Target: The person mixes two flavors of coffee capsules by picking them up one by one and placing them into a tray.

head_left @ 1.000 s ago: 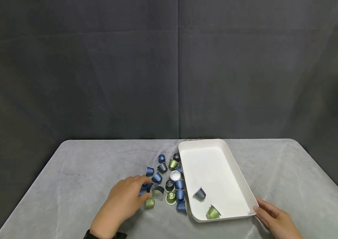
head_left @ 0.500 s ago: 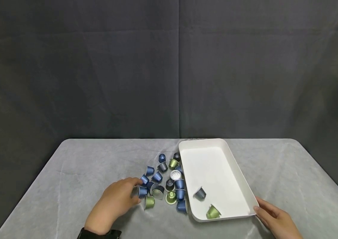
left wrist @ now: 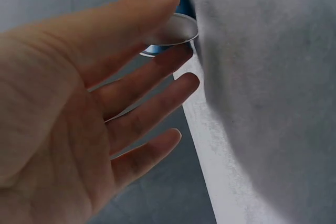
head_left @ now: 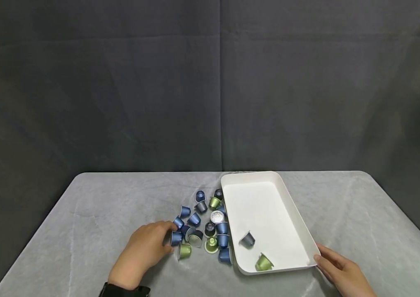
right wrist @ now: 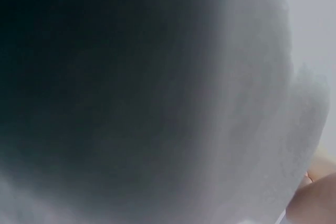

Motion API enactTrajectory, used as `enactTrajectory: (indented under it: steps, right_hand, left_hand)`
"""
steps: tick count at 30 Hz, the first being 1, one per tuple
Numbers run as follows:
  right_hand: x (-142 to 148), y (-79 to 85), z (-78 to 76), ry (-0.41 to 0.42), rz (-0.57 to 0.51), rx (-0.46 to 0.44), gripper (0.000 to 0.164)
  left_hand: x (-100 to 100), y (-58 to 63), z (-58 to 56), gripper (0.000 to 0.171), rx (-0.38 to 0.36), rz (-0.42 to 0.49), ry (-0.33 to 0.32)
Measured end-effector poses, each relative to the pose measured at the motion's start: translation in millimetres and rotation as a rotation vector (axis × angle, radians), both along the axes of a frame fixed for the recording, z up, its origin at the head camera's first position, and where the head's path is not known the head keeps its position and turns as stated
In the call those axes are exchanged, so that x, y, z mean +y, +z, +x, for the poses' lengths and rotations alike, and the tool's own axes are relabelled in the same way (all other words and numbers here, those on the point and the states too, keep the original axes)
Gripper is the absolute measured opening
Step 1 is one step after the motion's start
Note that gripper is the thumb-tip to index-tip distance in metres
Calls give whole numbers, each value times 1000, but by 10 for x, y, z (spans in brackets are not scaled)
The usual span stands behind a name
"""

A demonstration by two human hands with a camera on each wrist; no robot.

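Observation:
In the head view, my left hand is at the left side of a loose group of coffee capsules, fingers spread. Its thumb and forefinger are close around a blue capsule, and the forefinger tip meets another blue capsule. The left wrist view shows relaxed fingers and a capsule behind the thumb. A green capsule lies just right of the thumb. My right hand pinches the near right corner of a white tray, which holds a grey capsule and a green capsule.
More blue, dark and green capsules lie between the left hand and the tray's left wall, some against that wall. One silver lid faces up. A grey cloth covers the table, with a dark curtain behind.
My left hand has drawn back leftward from over the capsules, uncovering blue ones, and has since stayed nearly still. The green capsule beside the thumb has turned slightly. The right hand and tray have not moved.

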State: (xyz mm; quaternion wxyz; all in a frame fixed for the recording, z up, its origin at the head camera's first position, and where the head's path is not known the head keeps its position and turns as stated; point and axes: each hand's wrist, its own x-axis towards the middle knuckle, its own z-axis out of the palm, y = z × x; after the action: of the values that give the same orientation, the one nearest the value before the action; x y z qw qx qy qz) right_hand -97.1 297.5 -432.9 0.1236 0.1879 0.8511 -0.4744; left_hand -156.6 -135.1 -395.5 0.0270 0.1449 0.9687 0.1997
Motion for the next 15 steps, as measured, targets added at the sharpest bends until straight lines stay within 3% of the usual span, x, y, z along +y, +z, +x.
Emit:
enactTrajectory:
  steps: [15]
  right_hand:
    - [-18, -28, 7, -22, -51, 36, 73]
  left_hand:
    - [-1, -30, -17, 35, 8, -8, 11]
